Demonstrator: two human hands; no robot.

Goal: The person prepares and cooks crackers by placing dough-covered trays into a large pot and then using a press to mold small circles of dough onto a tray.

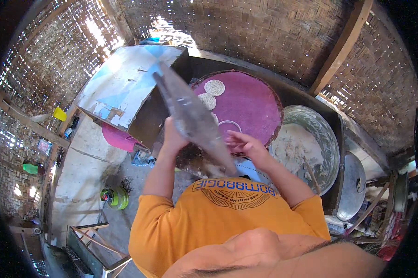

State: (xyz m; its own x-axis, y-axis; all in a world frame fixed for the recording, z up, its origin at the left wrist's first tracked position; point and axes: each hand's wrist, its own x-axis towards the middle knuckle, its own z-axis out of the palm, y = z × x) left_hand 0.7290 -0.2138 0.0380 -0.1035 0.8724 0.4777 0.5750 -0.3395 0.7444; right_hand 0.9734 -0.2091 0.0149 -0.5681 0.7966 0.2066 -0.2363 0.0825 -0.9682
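Note:
My left hand (172, 138) is closed around a long, grey, flat tool (195, 118) that looks like metal. It is blurred by motion and tilted over the near left part of a round tray (248, 99) lined with purple. My right hand (247, 144) is over the tray's near edge, fingers stretched out and slightly bent. Its fingertips are close to a thin white ring (235, 123); whether they touch it I cannot tell. Pale, lacy round discs (214, 87) rest on the tray's left side, one partly hidden behind the tool.
To the right of the tray stands a big metal basin (331, 139) of pale batter or dough with a stick (312, 175) in it. A metal lid (352, 187) leans beside it. At left is a worn blue-and-white box (121, 85); a green gas cylinder (121, 198) stands on the floor.

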